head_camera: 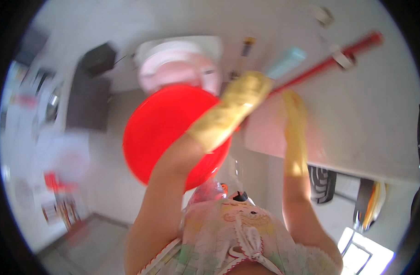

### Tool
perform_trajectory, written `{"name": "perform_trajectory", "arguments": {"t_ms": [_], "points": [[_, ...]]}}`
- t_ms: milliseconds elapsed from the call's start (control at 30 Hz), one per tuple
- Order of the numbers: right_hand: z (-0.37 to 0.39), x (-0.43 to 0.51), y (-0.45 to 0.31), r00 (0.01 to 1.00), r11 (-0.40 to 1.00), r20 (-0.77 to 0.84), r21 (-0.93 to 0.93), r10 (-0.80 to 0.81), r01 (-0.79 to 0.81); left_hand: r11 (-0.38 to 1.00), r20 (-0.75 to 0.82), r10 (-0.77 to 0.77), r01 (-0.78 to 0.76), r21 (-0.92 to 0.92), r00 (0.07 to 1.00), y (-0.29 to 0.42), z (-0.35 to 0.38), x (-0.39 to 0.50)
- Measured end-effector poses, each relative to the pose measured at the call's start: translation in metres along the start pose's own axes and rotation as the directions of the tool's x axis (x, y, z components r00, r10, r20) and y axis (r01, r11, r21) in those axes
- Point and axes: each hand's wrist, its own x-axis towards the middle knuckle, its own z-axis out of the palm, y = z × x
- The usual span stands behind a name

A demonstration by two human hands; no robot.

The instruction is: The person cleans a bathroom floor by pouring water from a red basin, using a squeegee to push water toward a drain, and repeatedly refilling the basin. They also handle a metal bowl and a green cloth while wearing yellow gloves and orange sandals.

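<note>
Both my hands wear long yellow rubber gloves. My left hand [254,84] reaches across a large red plastic basin [161,120] to a red pole [311,72] and a blurred light blue object [289,62]. Its fingers are hidden, so I cannot tell whether it grips either one. My right hand [294,106] is stretched forward below the pole, in front of the pale wall [361,113]. Blur hides whether it touches the wall. The pole slants up to the right through a white wall clip [344,60].
A rounded pink-and-white fixture [179,65] stands beyond the basin. Dark grey boxes [87,99] are at the left. A yellow-and-dark handled tool [247,46] is near the wall. Slippers or shoes [373,206] are at the lower right, beside a bright opening [364,252].
</note>
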Motion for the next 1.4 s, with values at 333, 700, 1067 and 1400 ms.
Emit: {"name": "perform_trajectory", "arguments": {"t_ms": [333,700,1067,1400], "points": [[-0.215,-0.076,-0.133,0.965,0.678,-0.233,0.690,-0.123,0.253,0.836,0.268,-0.282,0.373,-0.403,0.921,0.208,0.019,-0.110],[-0.237,-0.196,-0.196,0.982,0.398,0.160,0.911,-0.098,-0.109,0.776,0.157,-0.527,0.548,-0.313,0.835,0.249,-0.068,-0.334],[-0.155,-0.324,-0.432,0.754,-0.015,0.021,0.999,-0.656,-0.041,0.686,-0.302,-0.679,0.725,0.062,0.669,0.174,-0.236,-0.569],[-0.013,-0.491,-0.696,0.386,0.153,0.314,0.906,-0.868,-0.394,0.490,-0.795,-0.606,0.802,-0.342,0.031,0.030,-0.364,-0.798]]}}
